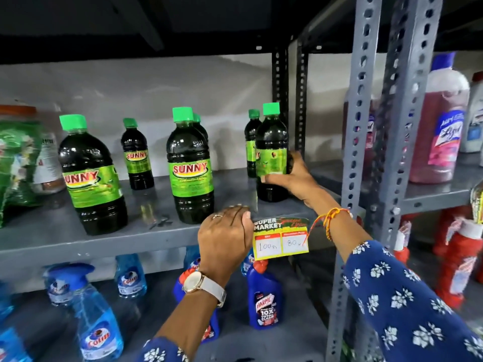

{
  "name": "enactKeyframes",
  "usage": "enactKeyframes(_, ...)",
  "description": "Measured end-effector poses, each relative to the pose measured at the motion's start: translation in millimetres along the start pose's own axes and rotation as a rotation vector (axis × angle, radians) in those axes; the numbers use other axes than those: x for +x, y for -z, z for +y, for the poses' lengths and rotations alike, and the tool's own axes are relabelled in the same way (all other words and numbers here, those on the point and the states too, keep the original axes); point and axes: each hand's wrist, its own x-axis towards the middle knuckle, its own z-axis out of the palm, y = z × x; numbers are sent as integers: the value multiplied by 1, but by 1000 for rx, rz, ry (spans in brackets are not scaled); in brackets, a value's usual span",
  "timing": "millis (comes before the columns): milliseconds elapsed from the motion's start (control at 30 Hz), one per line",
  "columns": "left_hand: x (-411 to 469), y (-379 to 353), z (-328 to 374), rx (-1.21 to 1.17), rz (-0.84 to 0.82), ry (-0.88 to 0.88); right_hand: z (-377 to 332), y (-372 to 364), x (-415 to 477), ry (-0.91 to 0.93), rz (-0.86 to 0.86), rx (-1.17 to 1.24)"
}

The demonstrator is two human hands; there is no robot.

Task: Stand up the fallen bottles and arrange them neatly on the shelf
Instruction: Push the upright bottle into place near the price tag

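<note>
Several dark bottles with green caps and green "Sunny" labels stand upright on the grey metal shelf (pixel 146 239). My right hand (pixel 295 178) grips the rightmost front bottle (pixel 271 142) around its lower body, near the shelf's right post. A smaller bottle (pixel 251 137) stands just behind it. Other bottles stand at the left front (pixel 88 173), the middle front (pixel 189 163) and the back (pixel 136 152). My left hand (pixel 224 236) rests palm down on the shelf's front edge, fingers curled over the lip, holding nothing. No bottle lies on its side in view.
A yellow price tag (pixel 281 240) hangs on the shelf edge beside my left hand. Green packets (pixel 18 163) sit at the far left. Blue spray bottles (pixel 96 322) and Harpic bottles (pixel 264 301) fill the lower shelf. Perforated grey uprights (pixel 358 152) divide off a neighbouring rack with Lizol bottles (pixel 441 126).
</note>
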Motion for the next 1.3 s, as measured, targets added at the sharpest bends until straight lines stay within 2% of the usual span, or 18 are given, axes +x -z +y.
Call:
enactKeyframes(367, 0, 1, 1, -51, -37, 31, 1, 2, -2, -41, -5, 100)
enactKeyframes(867, 1, 4, 2, -64, -77, 52, 0, 1, -3, 0, -27, -12)
enactKeyframes(1100, 0, 2, 3, -66, -76, 64, 2, 2, -2, -23, -80, 1)
enactKeyframes(1300, 2, 5, 2, -57, -112, 60, 2, 3, -1, -19, -52, 3)
